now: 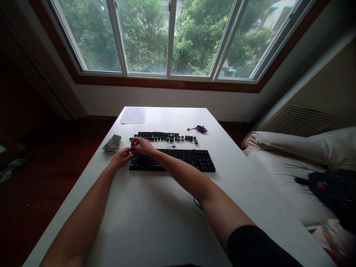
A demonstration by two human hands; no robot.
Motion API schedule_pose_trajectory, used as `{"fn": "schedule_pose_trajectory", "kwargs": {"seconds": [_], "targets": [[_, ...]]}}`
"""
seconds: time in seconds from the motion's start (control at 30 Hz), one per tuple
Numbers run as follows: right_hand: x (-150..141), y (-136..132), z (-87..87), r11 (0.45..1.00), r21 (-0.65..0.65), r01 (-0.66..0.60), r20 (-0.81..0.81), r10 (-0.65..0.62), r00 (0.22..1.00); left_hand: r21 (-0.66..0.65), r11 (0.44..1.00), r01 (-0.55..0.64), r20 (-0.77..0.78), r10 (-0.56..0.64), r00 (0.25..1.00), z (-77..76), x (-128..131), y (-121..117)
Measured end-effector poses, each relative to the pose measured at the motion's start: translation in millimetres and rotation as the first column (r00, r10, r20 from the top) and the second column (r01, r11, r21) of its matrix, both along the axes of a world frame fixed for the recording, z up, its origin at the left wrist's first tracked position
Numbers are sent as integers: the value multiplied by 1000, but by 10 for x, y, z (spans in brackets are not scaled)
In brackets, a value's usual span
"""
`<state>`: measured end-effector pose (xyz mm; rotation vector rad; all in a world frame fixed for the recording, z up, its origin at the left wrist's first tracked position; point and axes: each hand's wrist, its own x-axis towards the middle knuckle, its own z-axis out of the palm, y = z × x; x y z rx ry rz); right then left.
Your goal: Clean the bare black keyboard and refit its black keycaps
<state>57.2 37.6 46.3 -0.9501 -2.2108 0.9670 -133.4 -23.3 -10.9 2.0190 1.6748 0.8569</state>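
A black rectangular plastic keyboard point(200, 158) lies on the white desk point(139, 211), rows of loose black keycaps point(155, 134) beyond it. The left hand point(121, 158) and right hand point(142, 146) come together at its left end; whether they grip anything, I cannot tell. A small clear round dish point(167, 147) shows something dark inside.

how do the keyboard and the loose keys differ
The keyboard is one long, wide piece, while the loose keys are many small separate ones. The keyboard lies nearer the camera; the loose keys are spread in uneven rows beyond it. Both are black and on the white table.
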Motion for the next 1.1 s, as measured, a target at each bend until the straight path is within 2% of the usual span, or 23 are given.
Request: {"fn": "schedule_pose_trajectory", "kwargs": {"seconds": [0.17,0.43,0.57,0.7,0.87,0.93,1.0,1.1], "targets": [[65,-15,4,999,21,33,-15,-32,999,11,1000,15,33,-15,999,3,5,-18],[237,-61,22,989,-90,-120,-29,118,993,33,999,19,33,-20,999,-86,-29,9],[253,-80,-17,983,20,-183,46,182,982,47,999,24,15,-25,1000,-114,-37,25],[238,-103,-52,962,139,-235,45,231,972,60,998,30,-3,-30,1000,-115,-45,32],[288,-139,-96,971,177,-162,49,156,987,63,997,48,-16,-47,999,-78,-48,7],[333,-136,-146,986,115,-117,9,116,993,69,995,66,-12,-66,998,-54,-32,-7],[377,-121,-212,993,-34,-110,-86,107,991,76,994,77,-16,-76,997,-15,-6,-22],[420,-93,-321,952,-268,-146,-273,71,959,88,993,80,-63,-74,995,86,37,-53]]}}
